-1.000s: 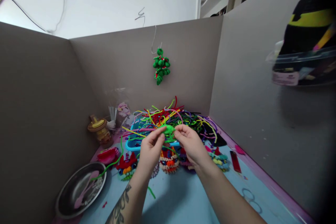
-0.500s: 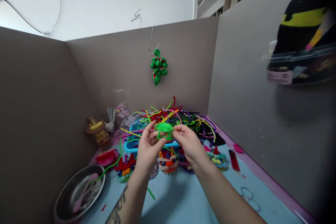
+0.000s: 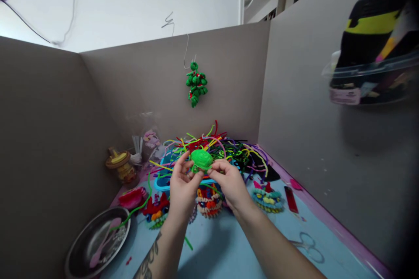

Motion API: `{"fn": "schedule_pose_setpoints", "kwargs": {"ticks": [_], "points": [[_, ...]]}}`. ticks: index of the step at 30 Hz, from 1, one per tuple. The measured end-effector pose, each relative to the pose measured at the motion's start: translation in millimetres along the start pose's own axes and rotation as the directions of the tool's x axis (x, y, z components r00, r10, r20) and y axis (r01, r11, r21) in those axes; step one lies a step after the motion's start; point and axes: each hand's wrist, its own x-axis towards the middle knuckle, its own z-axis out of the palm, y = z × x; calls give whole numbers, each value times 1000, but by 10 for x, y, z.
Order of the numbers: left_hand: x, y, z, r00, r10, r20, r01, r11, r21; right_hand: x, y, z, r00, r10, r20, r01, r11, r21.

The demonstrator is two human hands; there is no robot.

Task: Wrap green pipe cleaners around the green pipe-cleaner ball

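A bright green coiled pipe-cleaner piece [image 3: 201, 159] is held up between both hands above the table. My left hand [image 3: 182, 188] pinches its left side with fingers curled round it. My right hand [image 3: 229, 183] grips its right side with thumb and fingers. A long green tail [image 3: 141, 202] trails from it down to the left. Behind the hands a blue tray [image 3: 161, 182] holds a tangled pile of coloured pipe cleaners [image 3: 222, 146].
Several finished pipe-cleaner figures [image 3: 208, 202] stand in a row below the hands. A metal bowl [image 3: 94, 244] with a pink spoon sits front left, scissors [image 3: 306, 244] front right. A green figure [image 3: 195, 83] hangs on the grey cardboard back wall. A plastic container [image 3: 373, 76] is at the upper right.
Both hands have turned the green piece, so its rounded coiled face now shows, and it sits slightly higher and more to the left. The camera has shifted a little.
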Motion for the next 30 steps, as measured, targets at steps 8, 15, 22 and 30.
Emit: {"fn": "schedule_pose_setpoints", "kwargs": {"ticks": [8, 15, 22, 30], "points": [[-38, 53, 64, 995, 20, -95, -13, 997, 79, -144, -179, 32, 939, -344, -29, 313, 885, -345], [-134, -78, 75, 994, 87, -61, -73, 976, 203, -222, -159, 88, 922, -384, 50, 356, 788, -503], [-179, -170, 63, 990, 132, 47, -140, 942, 306, -218, -171, 61, 894, -432, 117, 430, 758, -491], [-101, -3, 110, 1000, 13, -19, -12, 999, 33, -201, -207, -7, 831, -555, 25, 541, 798, -267]]}}
